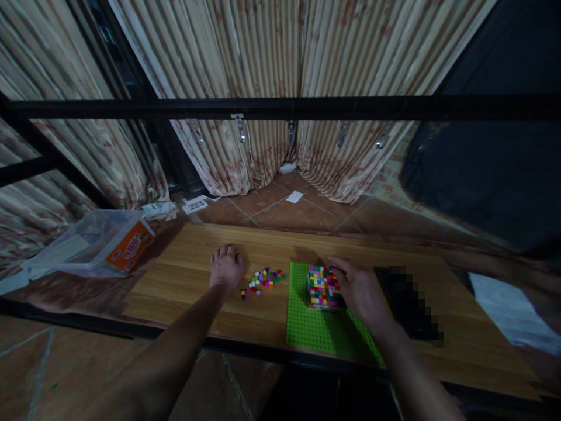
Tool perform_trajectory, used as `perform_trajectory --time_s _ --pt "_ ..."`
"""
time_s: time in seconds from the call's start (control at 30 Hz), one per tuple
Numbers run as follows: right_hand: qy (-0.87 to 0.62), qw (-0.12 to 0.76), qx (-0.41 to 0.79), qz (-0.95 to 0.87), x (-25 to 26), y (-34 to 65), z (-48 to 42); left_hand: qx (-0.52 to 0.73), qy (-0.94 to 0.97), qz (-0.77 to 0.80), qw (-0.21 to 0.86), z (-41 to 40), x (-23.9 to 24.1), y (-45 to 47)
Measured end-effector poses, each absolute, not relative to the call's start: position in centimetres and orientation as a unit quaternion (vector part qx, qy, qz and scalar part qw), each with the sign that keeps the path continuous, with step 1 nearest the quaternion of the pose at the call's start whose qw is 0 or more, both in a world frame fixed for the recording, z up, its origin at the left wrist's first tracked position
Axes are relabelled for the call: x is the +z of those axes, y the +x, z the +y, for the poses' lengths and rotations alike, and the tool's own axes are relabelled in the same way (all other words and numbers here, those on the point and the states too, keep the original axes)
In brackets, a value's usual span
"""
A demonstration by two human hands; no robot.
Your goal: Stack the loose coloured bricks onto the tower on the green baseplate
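A block built of small multicoloured building bricks point(322, 286) stands on a green studded baseplate point(302, 330). At the block's far right corner is my right hand point(362, 292), its thumb and fingers pinched on a small dark brick that they mostly hide. My left hand point(227, 268) rests palm down on the wooden table point(184, 275), fingers loosely bent and apart, with nothing seen in it. Just right of that hand lies a scatter of loose bricks point(263, 280) in several colours, between it and the baseplate.
A black flat object point(401, 298), partly blurred out, lies right of the baseplate. White paper point(511, 307) is at the far right. A clear plastic bin point(94, 234) with an orange label stands left of the table. Beyond are a black metal bar point(272, 109) and striped curtains point(258, 52).
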State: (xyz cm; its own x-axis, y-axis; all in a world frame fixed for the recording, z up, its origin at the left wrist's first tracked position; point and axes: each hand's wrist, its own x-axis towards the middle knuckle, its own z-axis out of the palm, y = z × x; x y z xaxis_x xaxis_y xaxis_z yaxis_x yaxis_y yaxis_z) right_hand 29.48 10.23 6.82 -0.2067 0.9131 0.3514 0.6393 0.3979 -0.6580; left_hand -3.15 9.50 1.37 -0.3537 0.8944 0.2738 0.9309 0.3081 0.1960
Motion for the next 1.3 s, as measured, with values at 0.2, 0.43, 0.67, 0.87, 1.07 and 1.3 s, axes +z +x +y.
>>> perform_trajectory --time_s 0.2,0.43,0.67,0.87,1.07,1.3 --pt "-0.514 0.3 0.194 -0.779 7.0 29.5 10.9 -0.157 -0.562 -0.81 0.062 9.5 1.3 -3.1" --pt "-0.498 0.305 0.238 -0.776 6.9 29.9 11.8 -0.162 -0.563 -0.809 0.057 9.6 1.2 -3.2" --pt "-0.49 0.261 0.284 -0.782 7.2 30.3 12.9 -0.166 -0.566 -0.806 0.058 9.5 1.2 -3.1" --pt "-0.485 0.184 0.318 -0.793 8.4 30.2 14.1 -0.163 -0.562 -0.809 0.058 9.6 1.2 -3.2" --pt "-0.465 0.195 0.339 -0.794 8.2 30.3 14.2 -0.163 -0.561 -0.81 0.054 9.5 1.4 -3.1" --pt "-0.486 0.391 0.299 -0.722 4.6 33.0 11.8 -0.162 -0.565 -0.807 0.051 9.6 1.4 -3.3"
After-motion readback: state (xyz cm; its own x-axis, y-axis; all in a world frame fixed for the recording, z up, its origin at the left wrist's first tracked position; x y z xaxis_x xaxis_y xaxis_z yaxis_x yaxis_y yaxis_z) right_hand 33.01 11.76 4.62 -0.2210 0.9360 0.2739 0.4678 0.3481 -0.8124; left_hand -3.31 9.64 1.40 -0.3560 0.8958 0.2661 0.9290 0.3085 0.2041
